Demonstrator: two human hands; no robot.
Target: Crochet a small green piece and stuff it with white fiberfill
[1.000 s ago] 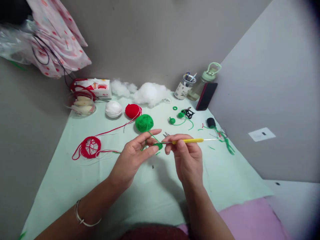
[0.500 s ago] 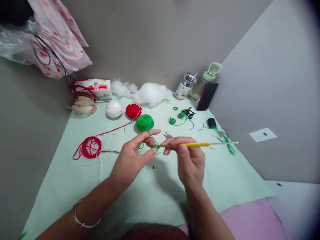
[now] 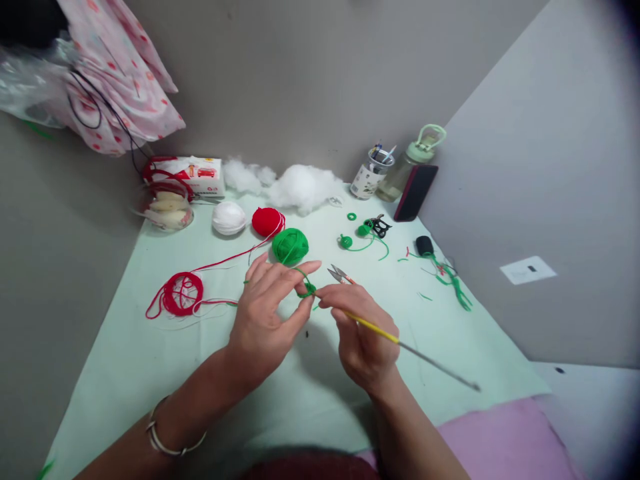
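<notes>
My left hand point(image 3: 267, 313) pinches a small green crochet piece point(image 3: 307, 289) between thumb and fingers, with green yarn running over its fingers. That strand leads up to a green yarn ball point(image 3: 290, 247) just beyond the hand. In my right hand point(image 3: 367, 337) is a yellow-handled crochet hook point(image 3: 373, 327), double-ended, its long shaft slanting down to the right. The hook's working end meets the green piece, mostly behind my right fingers. Small scissors point(image 3: 343, 274) lie just past my right hand, blades pointing left, handles partly hidden.
Red point(image 3: 269, 221) and white point(image 3: 229, 219) yarn balls and a red yarn coil point(image 3: 183, 294) lie left. White stuffing point(image 3: 306, 188), a pen cup point(image 3: 371, 175), a bottle point(image 3: 407, 163) and a phone point(image 3: 416, 193) line the back. Green crocheted balls point(image 3: 345, 242) and yarn scraps point(image 3: 455, 287) lie right.
The hook has tilted, its free end swinging down from nearly level. My right hand has turned and moved slightly lower left. My left fingers have spread more around the yarn.
</notes>
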